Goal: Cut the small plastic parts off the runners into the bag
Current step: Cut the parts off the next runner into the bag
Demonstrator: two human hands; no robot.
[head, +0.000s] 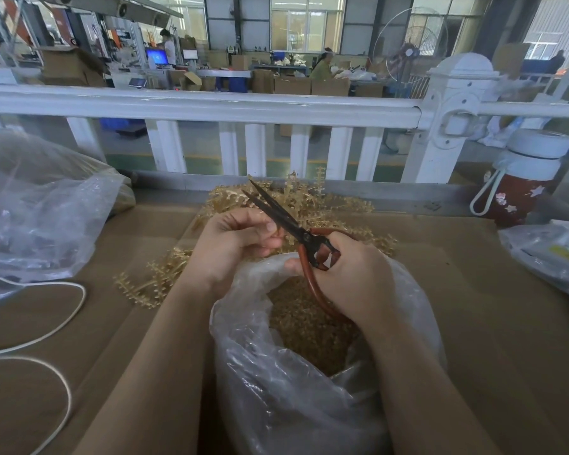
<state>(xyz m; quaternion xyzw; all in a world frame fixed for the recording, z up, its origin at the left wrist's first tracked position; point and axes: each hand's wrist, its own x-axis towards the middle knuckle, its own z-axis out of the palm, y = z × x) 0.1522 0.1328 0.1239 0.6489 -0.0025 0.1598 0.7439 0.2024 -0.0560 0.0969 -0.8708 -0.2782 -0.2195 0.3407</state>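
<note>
The left hand (234,244) had its fingers curled around a thin piece that was too hidden to identify, held right at the scissor blades. The right hand (352,277) gripped the scissors (289,224) by their smooth red-brown loop handles, and the dark, dull blades stood slightly parted, pointing up and away to the left. Both hands worked directly over the mouth of the clear bag (276,389), whose crinkled, cloudy film stood open between the forearms. Inside it lay a heap of small tan cut parts (306,326), grainy and pebble-like. The bag sat on flat brown cardboard (493,323) covering the table, with bare cardboard on either side of it. A white cord (63,323) looped over the left portion. Just beyond the hands, a tangled pile of amber runners (312,201), spiky and comb-like, spread back to the table's far edge, with a few strays (151,284) lying left of the left wrist. A larger crumpled plastic bag (37,205) crowded the left side, and a red bottle with a white lid (523,178) stood at the right. A white railing (211,110) closed off the far edge.
</note>
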